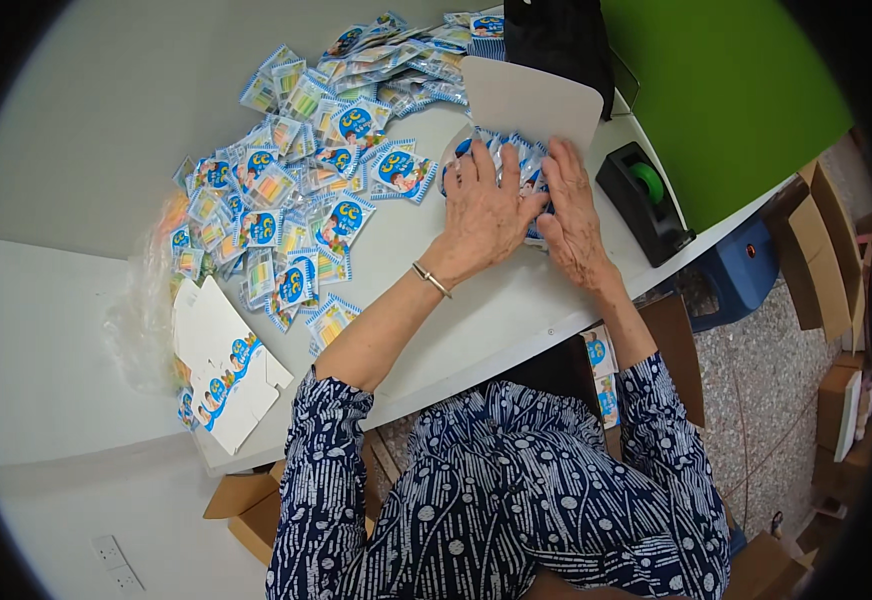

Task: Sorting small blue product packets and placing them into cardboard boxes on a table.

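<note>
The left hand (486, 208) and right hand (574, 222) lie open, not gripping, over packets (532, 156) in the box (534, 100) (loose pile (271, 190) left of it, tape dispenser (636, 208) right), where lopsided pressing could crease those packets or buckle the box.

Lettered blue labels (358, 121) on packets (403, 172), on white carton (218, 345)

Bare tabletop (501, 315) lay open between 2 forearms (381, 325). Packet heap (259, 228) blocked left, raised white flap (536, 105) far side, tape dispenser (621, 190) right.
</note>
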The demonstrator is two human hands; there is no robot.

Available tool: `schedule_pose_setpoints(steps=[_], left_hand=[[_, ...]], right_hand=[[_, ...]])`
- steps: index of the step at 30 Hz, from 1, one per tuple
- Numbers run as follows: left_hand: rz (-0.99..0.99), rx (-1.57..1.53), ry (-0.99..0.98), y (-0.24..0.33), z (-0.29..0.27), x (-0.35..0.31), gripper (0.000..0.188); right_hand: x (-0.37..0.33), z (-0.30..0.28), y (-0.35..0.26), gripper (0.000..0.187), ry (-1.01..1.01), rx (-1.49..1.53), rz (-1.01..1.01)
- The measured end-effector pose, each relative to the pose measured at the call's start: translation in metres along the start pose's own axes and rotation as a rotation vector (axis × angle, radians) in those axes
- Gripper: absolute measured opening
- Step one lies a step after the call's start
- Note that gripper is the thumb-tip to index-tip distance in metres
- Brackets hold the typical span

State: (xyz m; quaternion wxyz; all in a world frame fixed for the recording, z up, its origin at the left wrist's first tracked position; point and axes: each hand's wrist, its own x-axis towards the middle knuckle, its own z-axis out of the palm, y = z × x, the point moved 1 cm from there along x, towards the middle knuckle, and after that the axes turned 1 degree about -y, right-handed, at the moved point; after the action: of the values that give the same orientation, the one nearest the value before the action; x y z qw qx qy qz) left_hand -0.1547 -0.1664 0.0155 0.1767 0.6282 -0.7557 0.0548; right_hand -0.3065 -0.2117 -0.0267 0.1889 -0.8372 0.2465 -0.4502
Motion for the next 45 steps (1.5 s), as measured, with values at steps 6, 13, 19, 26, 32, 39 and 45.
schedule_pose_setpoints(steps=[6,13,19,26,32,39,45], left_hand=[[0.011,0.069,-0.007,-0.011,0.002,-0.006,0.068],[0.051,-0.345,0.276,-0.029,-0.022,-0.01,0.053],[-0.442,-0.957,0.114,-0.099,-0.037,0.004,0.044],[-0.191,-1.043,0.046,-0.062,0.005,-0.044,0.054],[-0.688,-1.44,-0.006,-0.037,-0.031,-0.078,0.069],[-0.65,-1.643,0.187,-0.02,-0.004,-0.059,0.059],[-0.787,-1.747,0.279,-0.013,-0.004,-0.059,0.057]], right_hand=[[0.024,-0.007,-0.008,0.082,-0.213,-0.162,-0.132],[0.031,-0.014,-0.016,0.085,-0.428,-0.384,-0.138],[0.037,-0.013,-0.017,0.078,-0.512,-0.384,-0.094],[0.028,-0.024,-0.003,0.073,-0.593,-0.272,-0.135],[0.014,-0.029,-0.029,0.077,-0.56,-0.117,-0.244],[0.022,-0.02,-0.042,0.071,-0.75,-0.229,-0.392],[0.024,-0.018,-0.046,0.08,-0.807,-0.192,-0.334]])
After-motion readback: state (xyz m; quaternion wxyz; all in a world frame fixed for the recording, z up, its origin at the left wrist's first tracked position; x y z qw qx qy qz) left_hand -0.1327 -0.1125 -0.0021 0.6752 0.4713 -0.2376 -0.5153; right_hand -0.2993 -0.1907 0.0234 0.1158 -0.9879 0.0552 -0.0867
